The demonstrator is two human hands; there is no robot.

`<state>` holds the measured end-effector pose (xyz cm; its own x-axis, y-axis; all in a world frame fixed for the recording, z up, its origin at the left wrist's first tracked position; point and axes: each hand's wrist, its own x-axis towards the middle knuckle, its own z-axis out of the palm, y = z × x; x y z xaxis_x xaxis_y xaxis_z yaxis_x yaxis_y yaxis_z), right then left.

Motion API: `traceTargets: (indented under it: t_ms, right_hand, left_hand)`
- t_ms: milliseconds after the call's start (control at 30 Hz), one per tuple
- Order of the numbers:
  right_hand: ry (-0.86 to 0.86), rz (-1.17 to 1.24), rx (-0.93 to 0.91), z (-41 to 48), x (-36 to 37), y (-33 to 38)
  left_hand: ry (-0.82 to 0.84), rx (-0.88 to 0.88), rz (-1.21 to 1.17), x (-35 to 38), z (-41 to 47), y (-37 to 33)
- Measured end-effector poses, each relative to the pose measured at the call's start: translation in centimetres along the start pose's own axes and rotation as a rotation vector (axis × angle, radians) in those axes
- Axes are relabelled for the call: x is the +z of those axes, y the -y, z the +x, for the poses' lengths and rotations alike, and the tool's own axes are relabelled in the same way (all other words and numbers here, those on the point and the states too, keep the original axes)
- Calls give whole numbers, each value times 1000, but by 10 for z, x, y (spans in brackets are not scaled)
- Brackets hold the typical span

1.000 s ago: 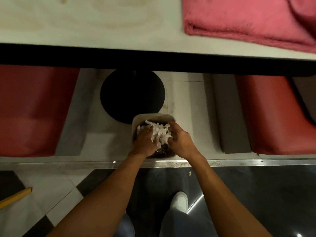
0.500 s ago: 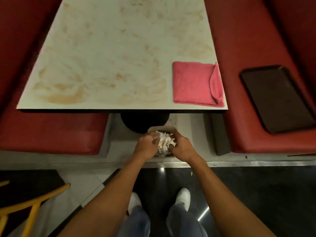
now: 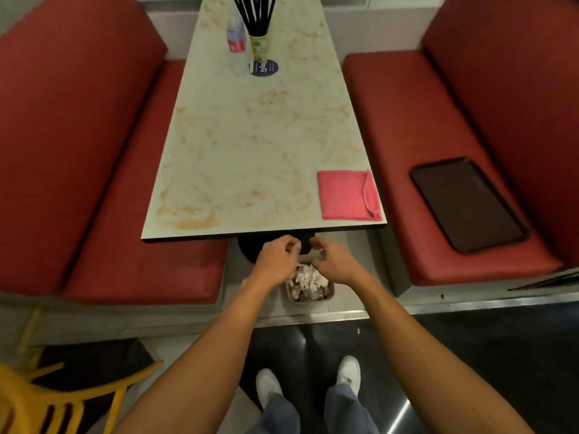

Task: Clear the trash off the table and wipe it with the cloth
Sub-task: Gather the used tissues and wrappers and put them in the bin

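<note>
Head view: left hand (image 3: 277, 255) and right hand (image 3: 332, 262), loosely curled, empty, above trash bin (image 3: 308, 301).

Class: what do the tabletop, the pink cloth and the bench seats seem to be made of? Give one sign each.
Tabletop: likely laminate, smooth marble-look print with a thin dark edge. Pink cloth: soft matte fabric, perhaps microfibre; it lies folded, one corner limp. Bench seats: probably vinyl over padding; smooth red, rounded cushion edges.
</note>
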<state>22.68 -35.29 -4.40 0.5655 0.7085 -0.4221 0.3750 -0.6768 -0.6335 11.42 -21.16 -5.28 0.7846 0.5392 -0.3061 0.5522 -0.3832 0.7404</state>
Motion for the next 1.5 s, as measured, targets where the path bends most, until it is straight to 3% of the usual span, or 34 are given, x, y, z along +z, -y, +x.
traceTargets:
  t_ms: [300,733,1133,1500]
  right_hand:
    - [-151,3,-78,0,-63,51]
    - [-210,24,-104,95,-160,53]
    - [-14,21,-220,266,-292,33]
    - [113,-29,-326,346,-379,54]
  left_hand:
    - [-68,164,32,-60,22,-56]
    - [-134,181,-49,-69,128,-126]
    - [-328,-75,-99,-61,285,-211]
    - [-522,-238,-207,-83,336,-269]
